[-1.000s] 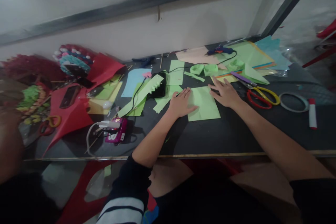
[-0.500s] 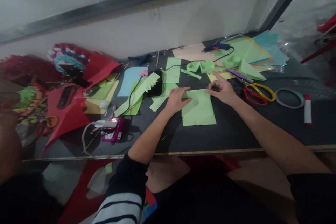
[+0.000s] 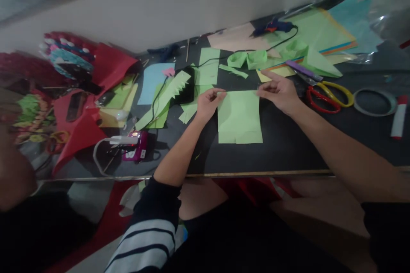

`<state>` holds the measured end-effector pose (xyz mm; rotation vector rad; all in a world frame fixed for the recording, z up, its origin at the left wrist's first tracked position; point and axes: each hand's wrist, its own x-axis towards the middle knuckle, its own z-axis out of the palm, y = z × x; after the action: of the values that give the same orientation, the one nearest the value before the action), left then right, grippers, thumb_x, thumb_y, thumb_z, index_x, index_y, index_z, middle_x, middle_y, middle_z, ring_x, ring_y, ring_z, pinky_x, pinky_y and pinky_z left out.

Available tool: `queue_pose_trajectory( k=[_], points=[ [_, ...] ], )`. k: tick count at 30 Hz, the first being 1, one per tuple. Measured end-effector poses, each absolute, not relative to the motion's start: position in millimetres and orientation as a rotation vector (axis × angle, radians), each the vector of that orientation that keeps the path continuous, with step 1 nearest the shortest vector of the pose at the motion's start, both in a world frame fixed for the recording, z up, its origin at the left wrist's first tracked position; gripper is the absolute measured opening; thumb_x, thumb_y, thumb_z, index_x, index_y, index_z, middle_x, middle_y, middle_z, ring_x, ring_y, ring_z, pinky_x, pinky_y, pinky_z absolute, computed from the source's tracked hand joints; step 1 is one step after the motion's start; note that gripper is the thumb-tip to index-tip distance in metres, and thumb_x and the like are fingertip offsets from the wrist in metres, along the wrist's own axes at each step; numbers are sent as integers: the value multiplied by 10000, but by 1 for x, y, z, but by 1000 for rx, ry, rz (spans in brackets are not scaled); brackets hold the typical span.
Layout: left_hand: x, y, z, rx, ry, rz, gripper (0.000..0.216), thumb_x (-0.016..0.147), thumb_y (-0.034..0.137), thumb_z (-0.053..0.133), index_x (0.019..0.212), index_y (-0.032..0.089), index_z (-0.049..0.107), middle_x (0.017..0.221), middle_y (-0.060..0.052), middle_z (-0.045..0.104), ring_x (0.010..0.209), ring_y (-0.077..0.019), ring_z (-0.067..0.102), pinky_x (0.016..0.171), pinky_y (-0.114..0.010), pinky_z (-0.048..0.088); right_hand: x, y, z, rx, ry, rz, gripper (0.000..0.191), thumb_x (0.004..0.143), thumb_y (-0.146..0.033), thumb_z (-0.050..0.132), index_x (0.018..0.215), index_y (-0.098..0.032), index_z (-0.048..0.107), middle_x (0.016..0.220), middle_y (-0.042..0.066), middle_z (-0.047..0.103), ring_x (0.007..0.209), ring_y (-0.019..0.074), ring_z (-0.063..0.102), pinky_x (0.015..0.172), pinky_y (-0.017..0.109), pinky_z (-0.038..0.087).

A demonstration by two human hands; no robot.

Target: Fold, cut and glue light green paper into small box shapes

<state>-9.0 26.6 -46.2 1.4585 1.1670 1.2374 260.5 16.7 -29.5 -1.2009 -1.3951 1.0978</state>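
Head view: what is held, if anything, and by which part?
Green paper sheet, by its far corners: left hand at the left, right hand at the right.

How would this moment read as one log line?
green paper: on table | left hand: at its far-left corner | right hand: at its far-right corner | glue gun: farther back

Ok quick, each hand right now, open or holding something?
Left hand: closed, pinching the green paper at its far left corner.
Right hand: closed, pinching its far right corner.

Two pairs of scissors (image 3: 329, 85), one tape roll (image 3: 373, 114), one marker (image 3: 399, 117).
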Motion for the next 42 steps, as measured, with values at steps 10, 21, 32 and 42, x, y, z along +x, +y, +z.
queue_pose_trajectory(
  k=[10, 21, 32, 42],
  points=[
    [-9, 22, -38, 1397, 1109, 1124, 233, 781, 261, 895, 998, 190, 848, 634, 40, 642, 622, -107, 574, 649, -249, 502, 268, 20, -32, -1218, -1455, 1010, 813, 670, -421, 976, 1422, -263, 712, 713, -45, 672, 785, 197, 718, 880, 379, 640],
    [-5, 24, -39, 1294, 1091, 1160, 187, 777, 210, 891, 954, 180, 840, 758, -8, 771, 726, -132, 704, 710, -248, 590, 270, 22, -34, -1249, -1442, 903, 848, 710, -402, 955, 1492, -300, 644, 966, 14, 807, 925, 222, 749, 839, 365, 636],
    [-5, 26, -38, 1307, 1142, 1202, 332, 796, 482, 905, 725, 180, 787, 631, 8, 708, 578, -101, 606, 547, -218, 507, 268, 18, -28, -1314, -1454, 951, 652, 684, -331, 974, 1292, -229, 761, 771, -15, 769, 662, 159, 621, 719, 350, 576],
    [-8, 24, -36, 1329, 1119, 1259, 536, 657, 713, 912, 688, 200, 761, 617, 11, 642, 558, -87, 504, 507, -224, 422, 258, 13, -23, -1272, -1327, 1037, 419, 549, -487, 1021, 782, -225, 790, 742, 43, 790, 712, 228, 747, 734, 420, 680]
  ],
)
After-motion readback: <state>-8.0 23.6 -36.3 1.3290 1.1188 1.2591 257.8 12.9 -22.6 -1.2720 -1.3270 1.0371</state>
